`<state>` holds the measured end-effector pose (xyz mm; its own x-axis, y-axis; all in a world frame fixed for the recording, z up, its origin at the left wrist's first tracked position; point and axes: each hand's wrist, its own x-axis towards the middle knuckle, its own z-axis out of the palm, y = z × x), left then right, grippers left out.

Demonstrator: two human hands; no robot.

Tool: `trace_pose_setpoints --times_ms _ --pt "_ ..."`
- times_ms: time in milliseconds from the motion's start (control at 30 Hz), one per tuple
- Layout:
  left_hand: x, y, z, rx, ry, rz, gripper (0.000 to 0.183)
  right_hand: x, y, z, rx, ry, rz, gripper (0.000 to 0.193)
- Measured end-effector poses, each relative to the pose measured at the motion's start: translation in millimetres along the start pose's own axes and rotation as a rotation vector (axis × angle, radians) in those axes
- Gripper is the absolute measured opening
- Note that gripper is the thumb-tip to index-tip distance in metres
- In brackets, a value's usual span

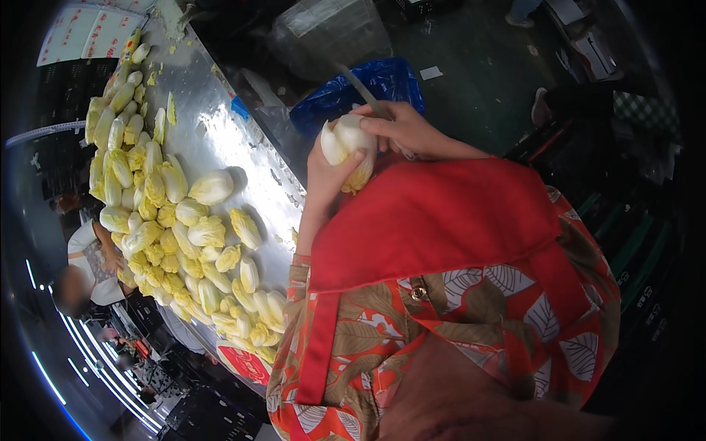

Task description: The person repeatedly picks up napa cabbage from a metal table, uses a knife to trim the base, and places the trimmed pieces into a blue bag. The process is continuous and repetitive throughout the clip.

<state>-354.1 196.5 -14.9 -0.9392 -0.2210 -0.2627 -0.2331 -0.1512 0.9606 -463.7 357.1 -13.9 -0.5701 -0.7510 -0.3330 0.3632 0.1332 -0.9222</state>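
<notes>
My left hand (pixel 324 175) is wrapped round a small napa cabbage (pixel 351 137), its white base turned up and its yellow leaves hanging down below the palm. A knife (pixel 360 90) is in my right hand (pixel 403 131), its narrow blade pointing up and away over a blue bag. The right thumb presses against the cabbage's side. Both hands are close together, just beyond my red apron (pixel 441 220). To the left, a large heap of napa cabbages (pixel 154 191) lies on a metal table (pixel 254 165).
Beyond my hands stands a bin lined with a blue plastic bag (pixel 397 77), and a clear plastic bag (pixel 323 29) is behind it. Loose leaves (pixel 170 109) lie on the table. Across the table is another person (pixel 95 257). Dark crates (pixel 647 257) stand at the right.
</notes>
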Motion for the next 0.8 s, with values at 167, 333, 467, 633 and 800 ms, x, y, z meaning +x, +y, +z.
trace_pose_setpoints --times_ms 167,333,467,633,800 --pt "-2.4 -11.4 4.9 0.115 0.061 0.110 0.067 4.6 1.8 -4.5 0.112 0.002 0.121 0.040" --pt "0.1 -14.4 0.2 0.219 0.148 0.151 0.077 -1.2 -7.1 -2.1 -0.006 0.003 0.101 0.044" --pt "1.1 -8.8 5.4 0.168 0.108 0.123 0.078 -0.4 5.8 7.7 -0.002 0.080 -0.151 0.057" --pt "1.1 -17.8 1.0 0.088 0.126 0.089 0.079 9.3 18.9 -0.3 -0.016 0.008 -0.210 0.055" --pt "-1.5 -13.2 0.6 -0.012 0.162 0.080 0.072 7.5 8.8 0.3 -0.054 0.043 -0.221 0.043"
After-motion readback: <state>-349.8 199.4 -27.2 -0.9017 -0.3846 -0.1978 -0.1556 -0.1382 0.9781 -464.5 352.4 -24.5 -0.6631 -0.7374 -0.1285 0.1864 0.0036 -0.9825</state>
